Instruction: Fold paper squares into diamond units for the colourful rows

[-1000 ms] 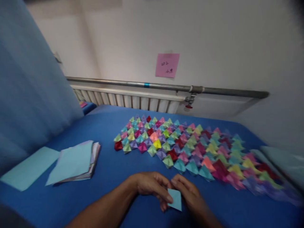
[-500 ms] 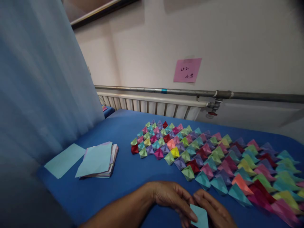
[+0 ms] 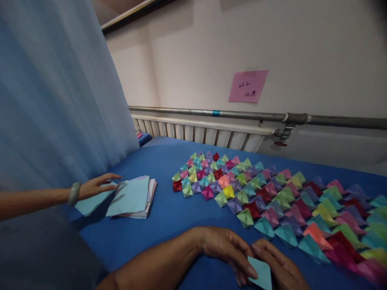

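Observation:
Near the bottom edge, a small folded piece of light blue paper (image 3: 261, 274) is held between my two hands. My left hand (image 3: 225, 250) pinches its left side, with the thumb lying along the paper. On its right side, my right hand (image 3: 276, 262) has its fingers curled round the edge; part of that hand is cut off by the frame. Just beyond my hands, rows of folded paper pieces (image 3: 244, 218) in many colours stand on the blue table (image 3: 169, 237).
A stack of paper sheets (image 3: 130, 197) with light blue on top lies at the left. Another person's hand (image 3: 98, 186), wearing a bracelet (image 3: 74, 193), reaches over a light blue sheet (image 3: 90, 203) beside it. A curtain (image 3: 60, 100) hangs at the left; a radiator (image 3: 193, 134) runs along the wall.
Another person's arm has come in from the left, over the light blue sheet beside the stack. The view has shifted slightly. My hands keep nearly the same hold on the folded paper.

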Demonstrator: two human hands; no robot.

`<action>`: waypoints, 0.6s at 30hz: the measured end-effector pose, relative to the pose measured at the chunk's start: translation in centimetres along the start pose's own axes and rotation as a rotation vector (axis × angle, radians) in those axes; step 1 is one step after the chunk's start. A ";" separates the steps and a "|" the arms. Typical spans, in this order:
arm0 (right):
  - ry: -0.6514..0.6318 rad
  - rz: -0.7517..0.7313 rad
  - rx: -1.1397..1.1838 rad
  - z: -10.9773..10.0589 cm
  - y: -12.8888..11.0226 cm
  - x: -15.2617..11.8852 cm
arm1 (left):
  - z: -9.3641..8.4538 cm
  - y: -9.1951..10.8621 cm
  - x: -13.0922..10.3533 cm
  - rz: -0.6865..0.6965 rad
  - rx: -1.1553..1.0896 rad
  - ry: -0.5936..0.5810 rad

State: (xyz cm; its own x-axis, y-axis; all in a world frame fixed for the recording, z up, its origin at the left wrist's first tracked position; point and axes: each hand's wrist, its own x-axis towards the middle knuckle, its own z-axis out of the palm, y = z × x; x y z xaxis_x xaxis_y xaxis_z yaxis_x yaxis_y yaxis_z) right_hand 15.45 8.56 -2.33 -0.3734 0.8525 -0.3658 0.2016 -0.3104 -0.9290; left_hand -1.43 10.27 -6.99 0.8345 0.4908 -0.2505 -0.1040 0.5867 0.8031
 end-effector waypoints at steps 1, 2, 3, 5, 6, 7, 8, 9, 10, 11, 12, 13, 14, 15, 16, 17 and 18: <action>-0.003 -0.001 0.000 0.0 0.0 0.0 | 0.0 0.0 0.0 -0.004 -0.002 -0.001; -0.002 -0.002 0.006 0.0 0.1 -0.1 | 0.0 0.0 0.0 -0.007 -0.001 -0.001; -0.002 -0.002 0.017 0.0 0.1 -0.1 | 0.0 0.0 0.0 -0.010 0.000 0.000; -0.011 0.005 0.038 0.0 0.2 -0.2 | -0.1 0.0 -0.1 -0.005 -0.001 0.004; -0.019 0.009 0.045 -0.1 0.2 -0.2 | -0.1 0.0 -0.1 -0.003 0.001 0.004; -0.023 0.009 0.053 -0.1 0.3 -0.2 | -0.1 0.0 -0.1 0.001 0.003 0.002; -0.026 0.007 0.058 -0.1 0.3 -0.2 | 0.0 -0.1 -0.2 0.005 0.005 0.000; -0.031 0.005 0.061 -0.1 0.4 -0.2 | 0.0 0.0 -0.2 0.008 0.008 -0.001; -0.034 0.004 0.061 -0.1 0.5 -0.1 | 0.0 0.0 -0.3 0.010 0.010 0.000; -0.033 0.002 0.059 -0.2 0.5 -0.1 | 0.1 0.0 -0.3 0.010 0.010 0.003; -0.031 0.001 0.053 -0.2 0.5 -0.1 | 0.1 0.1 -0.4 0.009 0.008 0.007; -0.032 0.003 0.049 -0.2 0.6 0.0 | 0.2 0.2 -0.4 0.008 0.006 0.011; -0.035 0.007 0.048 -0.2 0.6 0.0 | 0.3 0.3 -0.4 0.007 0.004 0.015; -0.038 0.009 0.051 -0.2 0.6 0.0 | 0.4 0.4 -0.5 0.006 0.003 0.018; -0.043 0.011 0.056 -0.3 0.5 0.1 | 0.5 0.5 -0.5 0.001 0.002 0.020; -0.049 0.010 0.061 -0.2 0.5 0.1 | 0.7 0.6 -0.6 -0.004 0.001 0.024; -0.054 0.009 0.064 -0.2 0.5 0.1 | 0.8 0.7 -0.7 -0.009 0.000 0.029</action>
State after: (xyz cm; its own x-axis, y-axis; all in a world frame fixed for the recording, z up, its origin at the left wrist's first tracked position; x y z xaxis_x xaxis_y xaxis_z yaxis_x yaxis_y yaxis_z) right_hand 15.68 8.64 -2.80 -0.4208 0.8261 -0.3748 0.1473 -0.3454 -0.9268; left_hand -1.65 9.83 -5.79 0.8196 0.5036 -0.2732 -0.0963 0.5911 0.8008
